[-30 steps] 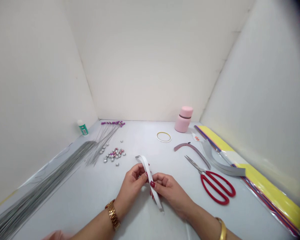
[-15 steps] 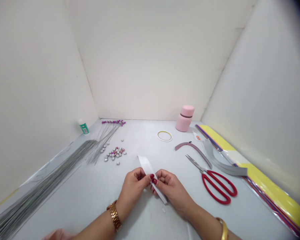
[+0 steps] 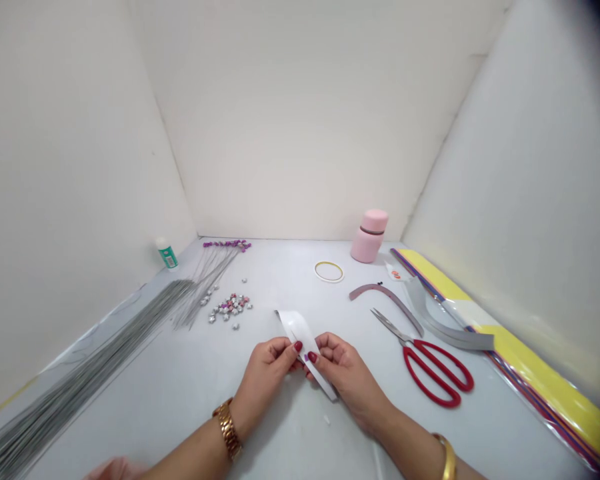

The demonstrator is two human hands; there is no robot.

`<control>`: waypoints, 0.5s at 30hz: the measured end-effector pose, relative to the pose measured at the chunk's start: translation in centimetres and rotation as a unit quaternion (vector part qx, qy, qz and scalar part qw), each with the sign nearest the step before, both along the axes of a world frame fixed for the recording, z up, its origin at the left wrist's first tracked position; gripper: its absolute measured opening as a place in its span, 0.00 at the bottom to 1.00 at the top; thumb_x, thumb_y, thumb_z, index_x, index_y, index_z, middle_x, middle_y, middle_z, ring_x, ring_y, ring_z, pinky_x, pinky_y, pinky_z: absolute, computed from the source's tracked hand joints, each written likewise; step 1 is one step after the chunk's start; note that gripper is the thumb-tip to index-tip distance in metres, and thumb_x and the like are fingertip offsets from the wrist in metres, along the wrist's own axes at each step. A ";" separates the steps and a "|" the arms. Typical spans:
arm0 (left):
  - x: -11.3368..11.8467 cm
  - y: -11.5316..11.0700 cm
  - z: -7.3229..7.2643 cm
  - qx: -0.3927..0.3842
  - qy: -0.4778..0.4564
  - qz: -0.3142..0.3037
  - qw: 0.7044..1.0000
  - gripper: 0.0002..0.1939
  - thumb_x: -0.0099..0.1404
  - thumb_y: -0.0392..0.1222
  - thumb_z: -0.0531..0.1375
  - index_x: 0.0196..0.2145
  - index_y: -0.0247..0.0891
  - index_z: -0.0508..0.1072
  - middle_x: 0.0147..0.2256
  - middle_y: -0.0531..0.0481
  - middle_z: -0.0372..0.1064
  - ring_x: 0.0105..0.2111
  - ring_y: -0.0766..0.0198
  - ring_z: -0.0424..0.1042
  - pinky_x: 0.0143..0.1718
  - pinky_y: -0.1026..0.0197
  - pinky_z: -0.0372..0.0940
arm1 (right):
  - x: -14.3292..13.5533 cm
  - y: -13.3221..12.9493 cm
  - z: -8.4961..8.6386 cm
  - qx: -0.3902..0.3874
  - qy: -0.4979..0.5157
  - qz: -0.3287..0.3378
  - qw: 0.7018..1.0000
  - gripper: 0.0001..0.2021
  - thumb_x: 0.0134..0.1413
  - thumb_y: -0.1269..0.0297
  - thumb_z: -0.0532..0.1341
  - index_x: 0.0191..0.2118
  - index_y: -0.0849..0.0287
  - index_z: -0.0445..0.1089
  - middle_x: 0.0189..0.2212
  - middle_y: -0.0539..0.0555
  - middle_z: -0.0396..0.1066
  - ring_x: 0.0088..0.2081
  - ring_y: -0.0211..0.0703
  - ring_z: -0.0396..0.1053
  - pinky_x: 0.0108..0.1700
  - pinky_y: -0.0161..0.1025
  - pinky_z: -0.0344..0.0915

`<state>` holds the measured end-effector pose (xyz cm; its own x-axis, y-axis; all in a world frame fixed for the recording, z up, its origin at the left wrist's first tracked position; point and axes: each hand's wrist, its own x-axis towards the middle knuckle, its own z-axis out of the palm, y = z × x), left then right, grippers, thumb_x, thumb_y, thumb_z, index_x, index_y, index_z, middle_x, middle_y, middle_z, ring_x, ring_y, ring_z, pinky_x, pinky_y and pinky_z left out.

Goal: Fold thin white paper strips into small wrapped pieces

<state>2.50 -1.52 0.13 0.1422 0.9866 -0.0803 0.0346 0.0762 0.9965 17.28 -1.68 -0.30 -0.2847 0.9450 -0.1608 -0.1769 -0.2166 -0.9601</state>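
White strip (image 3: pixel 303 328) slants from far left to near right over the tabletop (image 3: pixel 280 277), between our left hand (image 3: pixel 267 367) and right hand (image 3: pixel 347 373); we pinch it mid-length with both, fingers (image 3: pixel 333 347) closed, neither hand nearer.

pale back wall (image 3: pixel 290 133), whitish side walls (image 3: pixel 70 167), white tabletop (image 3: pixel 280 273); soft light.

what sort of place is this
Probably a small craft workspace: a white tabletop enclosed by plain pale walls. The signs are a bundle of thin grey wires, a pile of small folded stars and a pair of red-handled scissors.
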 end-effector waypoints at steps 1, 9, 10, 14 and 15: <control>0.0 0.1 -0.2 -0.003 0.001 0.009 1.000 0.16 0.55 0.49 0.58 0.18 0.33 0.68 0.17 0.53 0.65 0.20 0.67 0.61 0.24 0.67 0.55 | 0.0 0.0 0.0 0.005 0.004 -0.004 1.000 0.11 0.46 0.58 0.62 0.29 0.59 0.62 0.20 0.47 0.68 0.19 0.32 0.62 0.20 0.27 0.53; 0.0 0.2 -0.1 -0.002 -0.036 -0.007 0.999 0.13 0.56 0.47 0.58 0.23 0.33 0.71 0.20 0.52 0.65 0.22 0.67 0.61 0.25 0.67 0.56 | 0.0 -0.1 0.4 0.004 0.065 -0.032 0.997 0.10 0.43 0.61 0.64 0.31 0.59 0.64 0.23 0.49 0.70 0.26 0.39 0.67 0.29 0.33 0.62; 0.0 0.1 0.0 -0.003 -0.042 -0.010 0.999 0.13 0.57 0.46 0.57 0.25 0.33 0.71 0.22 0.51 0.67 0.23 0.67 0.62 0.26 0.67 0.57 | 0.1 0.1 0.4 -0.008 0.080 -0.046 0.996 0.10 0.43 0.62 0.65 0.31 0.59 0.65 0.23 0.49 0.69 0.25 0.38 0.66 0.28 0.33 0.61; 0.1 -0.2 0.2 -0.044 -0.191 -0.024 0.980 0.13 0.61 0.46 0.53 0.29 0.33 0.70 0.32 0.47 0.70 0.34 0.64 0.66 0.37 0.64 0.60 | 0.9 0.8 0.4 -0.055 0.132 -0.085 0.986 0.09 0.45 0.62 0.63 0.32 0.59 0.65 0.21 0.46 0.64 0.23 0.35 0.64 0.27 0.32 0.61; 0.1 -0.2 0.2 -0.065 -0.249 -0.027 0.966 0.13 0.62 0.46 0.53 0.28 0.33 0.70 0.32 0.46 0.69 0.34 0.64 0.67 0.39 0.62 0.60 | 1.1 1.1 0.4 -0.063 0.138 -0.091 0.984 0.09 0.46 0.61 0.62 0.31 0.59 0.65 0.20 0.46 0.62 0.22 0.35 0.64 0.27 0.32 0.61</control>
